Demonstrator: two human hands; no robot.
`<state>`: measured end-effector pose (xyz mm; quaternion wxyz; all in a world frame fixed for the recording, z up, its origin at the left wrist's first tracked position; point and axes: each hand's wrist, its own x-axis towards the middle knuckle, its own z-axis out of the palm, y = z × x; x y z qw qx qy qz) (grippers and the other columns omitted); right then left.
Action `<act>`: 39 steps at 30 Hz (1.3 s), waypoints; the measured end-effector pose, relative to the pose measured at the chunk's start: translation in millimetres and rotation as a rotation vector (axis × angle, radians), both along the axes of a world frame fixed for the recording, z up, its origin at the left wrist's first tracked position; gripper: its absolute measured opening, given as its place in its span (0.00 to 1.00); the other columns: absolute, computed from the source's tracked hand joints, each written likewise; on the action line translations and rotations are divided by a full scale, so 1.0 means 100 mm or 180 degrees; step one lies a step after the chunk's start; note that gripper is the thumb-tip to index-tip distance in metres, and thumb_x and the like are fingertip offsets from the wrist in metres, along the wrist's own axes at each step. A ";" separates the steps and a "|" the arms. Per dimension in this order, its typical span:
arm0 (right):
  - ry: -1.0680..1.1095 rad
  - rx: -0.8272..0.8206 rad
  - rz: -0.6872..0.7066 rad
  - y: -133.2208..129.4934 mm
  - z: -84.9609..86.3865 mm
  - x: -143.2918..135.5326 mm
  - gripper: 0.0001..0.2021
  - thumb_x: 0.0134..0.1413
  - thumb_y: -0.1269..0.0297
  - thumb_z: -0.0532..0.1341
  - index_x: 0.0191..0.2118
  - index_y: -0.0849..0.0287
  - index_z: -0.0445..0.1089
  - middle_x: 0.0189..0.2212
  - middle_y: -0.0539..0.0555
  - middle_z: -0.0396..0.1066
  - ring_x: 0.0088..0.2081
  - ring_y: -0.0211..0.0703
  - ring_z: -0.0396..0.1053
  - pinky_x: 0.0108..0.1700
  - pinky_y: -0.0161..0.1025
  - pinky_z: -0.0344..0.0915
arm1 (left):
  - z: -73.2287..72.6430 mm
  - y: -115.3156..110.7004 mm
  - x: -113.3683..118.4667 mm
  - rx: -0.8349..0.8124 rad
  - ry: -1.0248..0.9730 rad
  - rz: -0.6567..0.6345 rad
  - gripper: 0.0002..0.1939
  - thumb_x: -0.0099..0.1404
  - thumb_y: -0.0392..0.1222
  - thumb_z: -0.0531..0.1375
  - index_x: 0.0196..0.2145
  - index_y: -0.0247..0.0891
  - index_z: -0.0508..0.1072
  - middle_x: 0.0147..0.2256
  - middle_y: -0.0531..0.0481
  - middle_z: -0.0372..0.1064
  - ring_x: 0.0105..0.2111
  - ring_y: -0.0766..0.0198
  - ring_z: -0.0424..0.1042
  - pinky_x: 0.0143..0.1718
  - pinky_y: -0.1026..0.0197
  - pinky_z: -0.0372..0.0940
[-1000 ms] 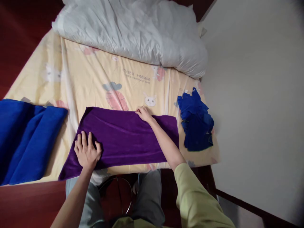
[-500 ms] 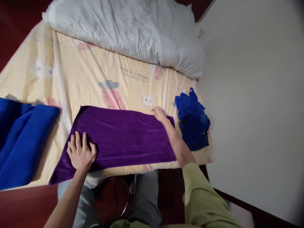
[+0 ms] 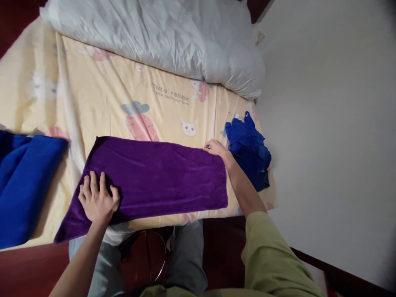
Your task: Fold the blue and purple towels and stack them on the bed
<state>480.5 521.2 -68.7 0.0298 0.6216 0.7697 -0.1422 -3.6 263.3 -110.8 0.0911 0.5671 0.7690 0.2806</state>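
Observation:
A purple towel lies spread on the bed, its lower left corner drawn out to a point. My left hand rests on the towel's left part, palm down with the fingers apart. At the far edge, close to the upper right corner, my right hand has its fingertips pinched together on the towel. Right of that hand sits a crumpled blue cloth. On the left is a folded blue towel, separate from the purple one.
The bed has a yellow sheet printed with rabbits and carrots. A white quilt is bunched along its far side. A pale wall stands to the right. Below the near edge are my legs and a round metal-rimmed stool.
My right hand has come back from beyond the far edge onto the towel, and its fingers have closed on that edge. The left hand keeps its place. The whole view has shifted slightly.

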 end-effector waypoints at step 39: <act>-0.0055 0.1047 -0.1929 -2.96 -0.69 0.01 0.32 0.71 0.53 0.38 0.74 0.66 0.42 0.73 0.64 0.43 0.74 0.53 0.37 0.72 0.64 0.41 | -0.02 0.01 0.04 -0.0219 0.0028 0.0056 0.35 0.66 0.41 0.54 0.70 0.38 0.56 0.72 0.41 0.43 0.71 0.42 0.41 0.70 0.36 0.37</act>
